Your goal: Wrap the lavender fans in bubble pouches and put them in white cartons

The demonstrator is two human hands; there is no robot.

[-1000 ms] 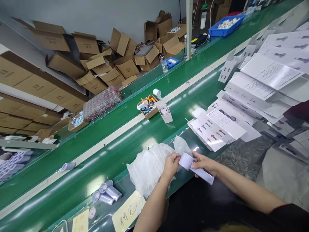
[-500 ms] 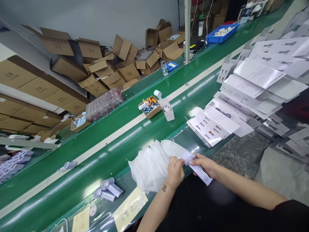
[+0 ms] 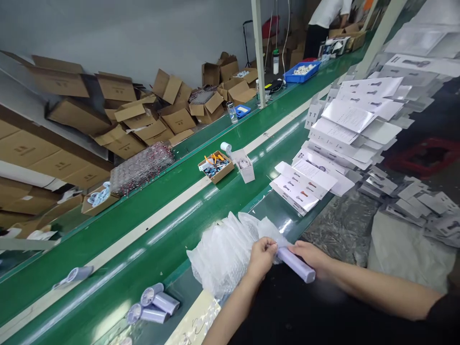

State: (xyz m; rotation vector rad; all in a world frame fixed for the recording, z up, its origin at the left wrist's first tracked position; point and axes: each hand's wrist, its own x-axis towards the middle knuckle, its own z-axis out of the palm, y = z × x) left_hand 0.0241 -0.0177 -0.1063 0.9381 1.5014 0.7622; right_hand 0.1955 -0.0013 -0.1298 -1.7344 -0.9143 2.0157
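Observation:
My right hand (image 3: 312, 256) grips a lavender cylindrical device (image 3: 296, 265) by its handle, near the front edge of the green conveyor belt (image 3: 151, 211). My left hand (image 3: 263, 255) pinches the mouth of a clear bubble-wrap bag (image 3: 268, 231) around the device's head end. The bag lies at the top of a pile of bubble-wrap bags (image 3: 223, 251) just left of my hands. The device's head is hidden by the bag and my fingers.
Three more lavender devices (image 3: 154, 303) lie at the lower left; one (image 3: 75, 276) rides the belt. A small open box of parts (image 3: 214, 166) and a white carton (image 3: 245, 164) sit mid-belt. Stacks of printed flat cartons (image 3: 334, 143) fill the right. Cardboard boxes (image 3: 118, 110) are heaped behind. A person (image 3: 325, 19) stands far off.
The device's head, bare a second ago, now sits inside the bag's mouth. My left hand has shifted to pinch the bag. The camera has tilted up, showing more of the far end.

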